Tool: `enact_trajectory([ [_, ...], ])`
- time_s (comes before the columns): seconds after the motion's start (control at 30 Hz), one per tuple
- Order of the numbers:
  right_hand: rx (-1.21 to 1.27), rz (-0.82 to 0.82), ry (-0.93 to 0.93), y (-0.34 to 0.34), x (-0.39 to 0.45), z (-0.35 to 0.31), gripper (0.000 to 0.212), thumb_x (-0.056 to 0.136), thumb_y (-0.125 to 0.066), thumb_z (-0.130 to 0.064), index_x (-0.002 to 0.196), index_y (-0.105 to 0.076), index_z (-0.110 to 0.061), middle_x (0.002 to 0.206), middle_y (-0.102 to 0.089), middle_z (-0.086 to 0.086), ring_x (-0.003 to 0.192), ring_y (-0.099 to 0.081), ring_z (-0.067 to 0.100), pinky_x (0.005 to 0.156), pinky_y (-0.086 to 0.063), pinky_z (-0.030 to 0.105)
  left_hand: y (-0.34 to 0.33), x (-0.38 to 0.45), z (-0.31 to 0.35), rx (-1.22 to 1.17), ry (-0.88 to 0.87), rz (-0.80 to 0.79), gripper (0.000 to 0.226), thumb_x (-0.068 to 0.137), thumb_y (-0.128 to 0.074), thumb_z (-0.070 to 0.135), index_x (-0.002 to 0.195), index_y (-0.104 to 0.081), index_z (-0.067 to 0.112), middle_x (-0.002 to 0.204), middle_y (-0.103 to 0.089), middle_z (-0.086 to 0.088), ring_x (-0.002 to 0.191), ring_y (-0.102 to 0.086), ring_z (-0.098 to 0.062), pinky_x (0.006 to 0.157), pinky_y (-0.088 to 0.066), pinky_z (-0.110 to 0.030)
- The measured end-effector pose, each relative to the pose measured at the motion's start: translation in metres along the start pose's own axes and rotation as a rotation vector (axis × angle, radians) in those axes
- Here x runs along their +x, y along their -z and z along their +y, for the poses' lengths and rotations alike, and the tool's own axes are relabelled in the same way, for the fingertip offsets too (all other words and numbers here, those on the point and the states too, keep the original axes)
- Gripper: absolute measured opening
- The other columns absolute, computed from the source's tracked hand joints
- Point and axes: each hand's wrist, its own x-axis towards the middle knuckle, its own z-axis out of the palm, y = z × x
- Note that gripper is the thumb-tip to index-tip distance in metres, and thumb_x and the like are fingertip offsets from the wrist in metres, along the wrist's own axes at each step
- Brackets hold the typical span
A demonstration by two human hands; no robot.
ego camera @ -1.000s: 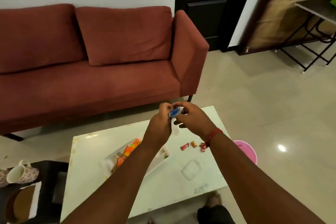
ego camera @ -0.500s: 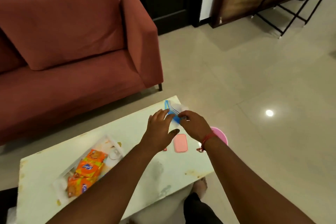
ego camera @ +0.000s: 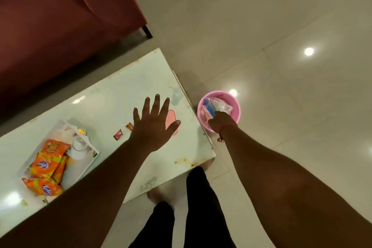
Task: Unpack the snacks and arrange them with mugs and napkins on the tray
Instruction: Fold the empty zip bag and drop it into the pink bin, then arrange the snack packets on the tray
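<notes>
The orange snack packets (ego camera: 47, 167) sit piled at the near-left of the white tray (ego camera: 88, 159), one of them spilling over its near edge onto the white table (ego camera: 124, 86). Also on the tray are a white mug (ego camera: 79, 144) seen from above and a small yellow-topped thing (ego camera: 81, 131) just beyond it. Two little red candy wrappers (ego camera: 123, 131) lie on the table to the right of the tray, apart from it. Right beside them, the left hand (ego camera: 154, 125) is spread flat, fingers straight and fanned, palm down above a pink rectangular piece (ego camera: 173, 119) that peeks out under the thumb side; contact with it is hard to judge. Over at the table's right end, off the edge, the right hand (ego camera: 218, 122) reaches down to the rim of a pink bin (ego camera: 236, 110) on the floor, pinching a blue-and-clear wrapper (ego camera: 214, 105) that sits inside the bin. A red thread (ego camera: 226, 128) circles that wrist. Beyond the table stands a dark red sofa (ego camera: 60, 16), and the pale tiled floor (ego camera: 281, 26) shines with ceiling-light reflections.
</notes>
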Motion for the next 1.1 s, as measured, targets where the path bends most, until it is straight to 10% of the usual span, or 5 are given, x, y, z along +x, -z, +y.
enact_trajectory([
  [0.17,-0.094,-0.051,-0.052,-0.024,0.071,0.024,0.043,0.097,-0.048,-0.025,0.137,-0.047,-0.009,0.124,-0.058,0.017,0.098,-0.065,0.031,0.077,-0.059,0.039,-0.029,0.028,0.009,0.04,-0.001,-0.028,0.088,0.084,-0.008,0.075,0.156,-0.001,0.027,0.166,-0.001,-0.009,0.151,-0.004,-0.036,0.116,-0.015,-0.063],
  [0.3,-0.218,-0.143,-0.037,-0.04,0.112,0.04,0.062,0.097,-0.047,-0.033,0.153,-0.022,-0.029,0.162,0.003,0.022,0.132,-0.042,0.047,0.097,-0.051,0.05,-0.05,0.033,0.007,0.039,0.0,-0.053,0.085,0.086,-0.007,0.074,0.156,0.003,0.027,0.166,0.003,-0.01,0.151,-0.001,-0.037,0.115,-0.013,-0.063],
  [1.1,-0.389,0.173,0.3,-0.112,-0.221,-0.112,0.08,0.089,-0.035,-0.072,0.155,-0.009,-0.035,0.165,0.006,0.004,0.149,-0.001,0.043,0.116,-0.015,0.062,-0.015,-0.219,-0.106,-0.254,0.232,0.073,0.078,0.089,-0.007,0.075,0.154,0.013,0.036,0.164,0.018,0.001,0.151,0.017,-0.028,0.118,0.001,-0.061],
])
